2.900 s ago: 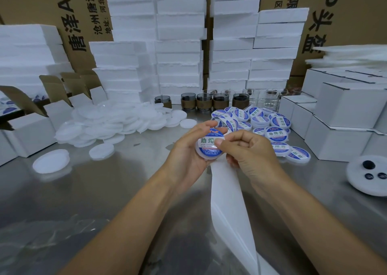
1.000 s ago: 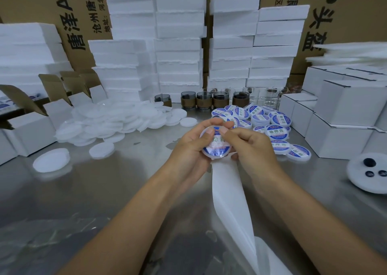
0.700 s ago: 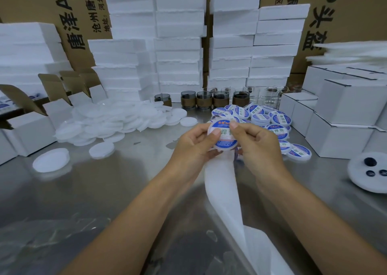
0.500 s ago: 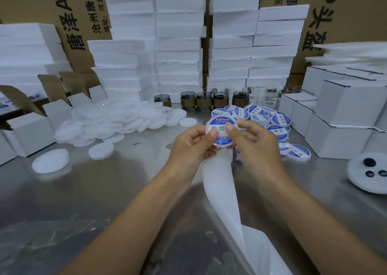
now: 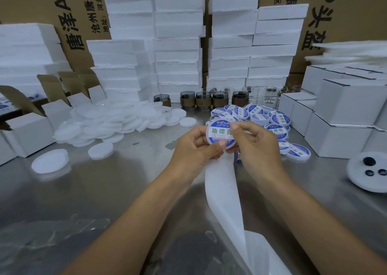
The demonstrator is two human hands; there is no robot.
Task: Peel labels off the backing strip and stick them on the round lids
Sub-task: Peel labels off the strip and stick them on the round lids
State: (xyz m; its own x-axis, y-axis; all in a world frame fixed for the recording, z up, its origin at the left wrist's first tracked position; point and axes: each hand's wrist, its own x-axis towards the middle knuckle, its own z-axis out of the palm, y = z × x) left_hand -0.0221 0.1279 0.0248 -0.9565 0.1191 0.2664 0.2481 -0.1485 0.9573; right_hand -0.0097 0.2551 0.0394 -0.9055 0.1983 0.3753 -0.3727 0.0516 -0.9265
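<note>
A round white lid (image 5: 219, 133) with a blue and white label on its face is held up above the steel table, facing me. My left hand (image 5: 194, 149) grips its left and lower edge. My right hand (image 5: 257, 146) has its thumb pressed on the label's right side and its fingers behind the lid. The white backing strip (image 5: 224, 191) hangs from under both hands toward me and curls at the bottom. A pile of plain white lids (image 5: 109, 121) lies at the left. Labelled lids (image 5: 272, 119) are heaped behind my right hand.
Stacks of white foam blocks (image 5: 178, 44) and cardboard cartons (image 5: 77, 12) wall the back. Small white boxes (image 5: 345, 115) stand at the right, open ones (image 5: 27, 126) at the left. Glass jars (image 5: 209, 99) line the back. A white disc with dark dots (image 5: 370, 170) lies right.
The lid has risen from low over the strip and turned upright to face me. My right thumb has moved onto the label's right side. The strip's hanging end has swung slightly.
</note>
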